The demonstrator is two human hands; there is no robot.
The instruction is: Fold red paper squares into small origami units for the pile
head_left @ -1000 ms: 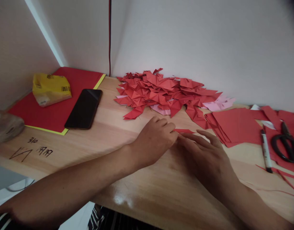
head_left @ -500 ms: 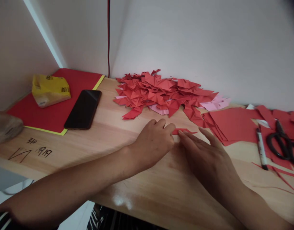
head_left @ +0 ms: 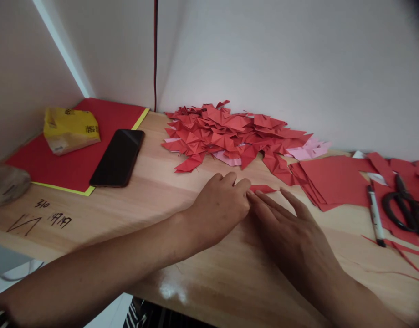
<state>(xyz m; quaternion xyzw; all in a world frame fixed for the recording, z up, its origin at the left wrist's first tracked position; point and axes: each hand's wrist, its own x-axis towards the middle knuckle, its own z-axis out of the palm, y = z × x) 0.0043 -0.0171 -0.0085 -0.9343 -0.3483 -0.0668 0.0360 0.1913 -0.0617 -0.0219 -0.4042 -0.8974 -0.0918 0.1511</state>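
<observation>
A small strip of folded red paper lies on the wooden table between my hands, its pointed right end showing. My left hand is closed, with curled fingers at the paper's left end; its fingertips are hidden behind the knuckles. From the right, my right hand rests low over the near edge of the paper. Its fingers are stretched out, the index finger and those beside it pointing toward my left hand and almost touching it. Just beyond lies a large heap of folded red and pink paper pieces.
Flat red paper squares are stacked to the right, near a marker and black-handled scissors. Thin red paper strips lie below them. At left are a phone, red sheets and a yellow packet.
My right hand's fingertips have slid left along the paper, up against my left hand. My left hand has stayed almost in place. The view has shifted slightly.
</observation>
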